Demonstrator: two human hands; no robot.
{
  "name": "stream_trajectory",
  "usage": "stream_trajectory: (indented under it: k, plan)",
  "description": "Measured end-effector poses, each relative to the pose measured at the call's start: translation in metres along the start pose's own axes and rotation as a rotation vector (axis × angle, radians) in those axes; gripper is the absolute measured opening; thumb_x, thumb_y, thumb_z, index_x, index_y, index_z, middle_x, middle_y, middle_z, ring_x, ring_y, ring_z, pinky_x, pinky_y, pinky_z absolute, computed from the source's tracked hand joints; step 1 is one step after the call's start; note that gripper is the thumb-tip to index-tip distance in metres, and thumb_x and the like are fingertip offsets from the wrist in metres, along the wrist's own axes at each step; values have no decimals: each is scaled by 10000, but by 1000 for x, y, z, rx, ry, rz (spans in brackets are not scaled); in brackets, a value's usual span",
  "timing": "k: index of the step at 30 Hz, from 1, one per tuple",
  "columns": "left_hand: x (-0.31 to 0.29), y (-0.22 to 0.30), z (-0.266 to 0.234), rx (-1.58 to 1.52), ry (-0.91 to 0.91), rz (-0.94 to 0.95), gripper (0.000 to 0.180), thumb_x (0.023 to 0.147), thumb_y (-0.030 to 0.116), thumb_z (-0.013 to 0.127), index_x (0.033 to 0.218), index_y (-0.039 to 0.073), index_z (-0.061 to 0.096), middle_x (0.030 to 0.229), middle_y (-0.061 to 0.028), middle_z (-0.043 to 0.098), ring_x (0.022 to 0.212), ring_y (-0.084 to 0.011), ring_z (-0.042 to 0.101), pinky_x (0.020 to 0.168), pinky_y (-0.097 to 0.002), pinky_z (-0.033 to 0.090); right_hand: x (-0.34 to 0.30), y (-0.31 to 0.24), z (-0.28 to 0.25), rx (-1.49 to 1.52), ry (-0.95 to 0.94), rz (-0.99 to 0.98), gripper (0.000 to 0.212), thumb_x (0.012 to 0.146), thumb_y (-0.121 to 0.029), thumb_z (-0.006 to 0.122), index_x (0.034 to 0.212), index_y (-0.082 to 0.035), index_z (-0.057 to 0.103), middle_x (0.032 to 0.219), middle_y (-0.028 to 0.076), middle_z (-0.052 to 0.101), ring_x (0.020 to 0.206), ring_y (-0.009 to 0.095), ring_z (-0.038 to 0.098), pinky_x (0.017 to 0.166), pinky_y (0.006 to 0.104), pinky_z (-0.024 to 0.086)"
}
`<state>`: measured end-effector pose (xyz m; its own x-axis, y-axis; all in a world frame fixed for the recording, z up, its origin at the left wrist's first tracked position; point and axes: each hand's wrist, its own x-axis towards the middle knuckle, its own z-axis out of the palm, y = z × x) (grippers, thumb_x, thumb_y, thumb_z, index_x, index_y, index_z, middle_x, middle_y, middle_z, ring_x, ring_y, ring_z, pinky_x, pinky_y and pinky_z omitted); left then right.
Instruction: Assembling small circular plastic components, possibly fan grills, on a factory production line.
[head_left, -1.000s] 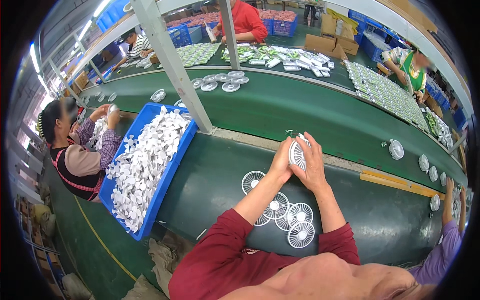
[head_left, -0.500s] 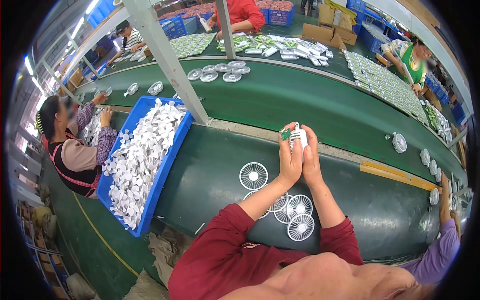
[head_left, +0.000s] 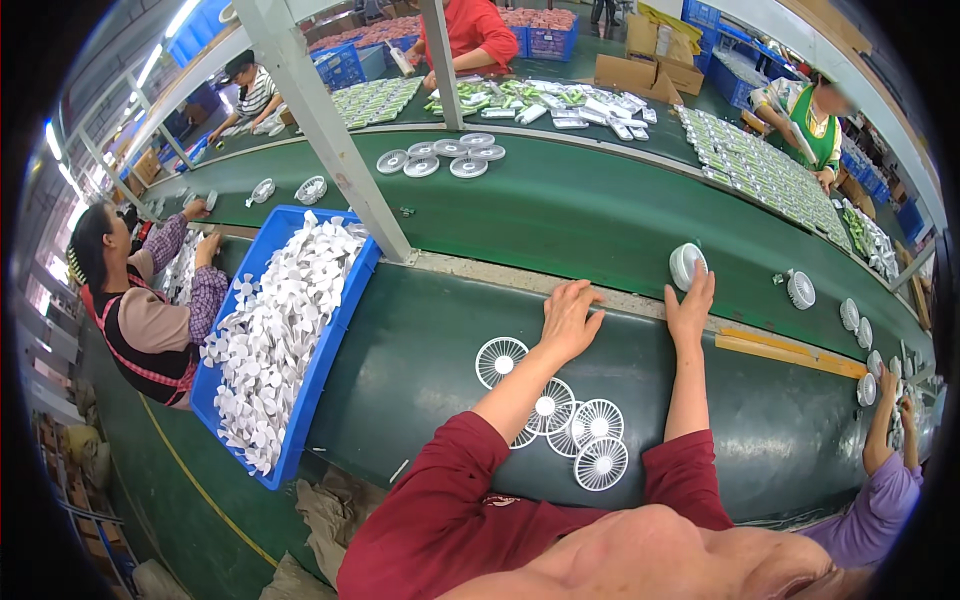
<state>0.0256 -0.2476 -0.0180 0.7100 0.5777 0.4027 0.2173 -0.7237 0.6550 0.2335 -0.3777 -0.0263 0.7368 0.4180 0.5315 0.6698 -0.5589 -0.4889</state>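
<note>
My right hand (head_left: 689,314) reaches to the near side of the green conveyor belt, fingers stretched and touching a round white fan housing (head_left: 685,265) that rests there. The fingers cover part of the housing. My left hand (head_left: 569,321) is apart from it, fingers spread and palm down, over the pale ledge (head_left: 500,284) between belt and worktable; nothing shows in it. Several round white fan grilles (head_left: 601,464) lie on the dark green worktable below my left wrist, some overlapping. My left forearm hides parts of them.
A blue crate (head_left: 296,440) heaped with white fan blades (head_left: 285,340) stands at left, beside a grey post (head_left: 335,150). More fan housings (head_left: 800,289) and a group of white round parts (head_left: 468,167) sit on the belt. Co-workers (head_left: 150,290) work at left, right and across.
My hands have parted from the white part with a green piece that they held together. The right has gone right to the belt, where a housing now rests; the left has lowered, fingers spread.
</note>
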Motion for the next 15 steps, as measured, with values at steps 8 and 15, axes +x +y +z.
stream_trajectory:
  k: [8,15]
  plan:
    - [0,-6,-2,10,32,-15,282,831,180,674,1106,126,649,1281,-111,529,1216,-338,457,1000,-453,381,-21,-61,12,236,-191,-276,298,772,-111,712,1063,-69,662,1210,149,597,1107,336,549,923,444,437]
    - [3,-2,-6,-16,70,-8,298,810,131,681,1101,107,620,1149,-107,565,1100,-347,503,936,-452,412,-20,-51,21,304,-175,-285,155,773,-108,692,924,-73,704,998,69,702,978,280,609,836,399,453]
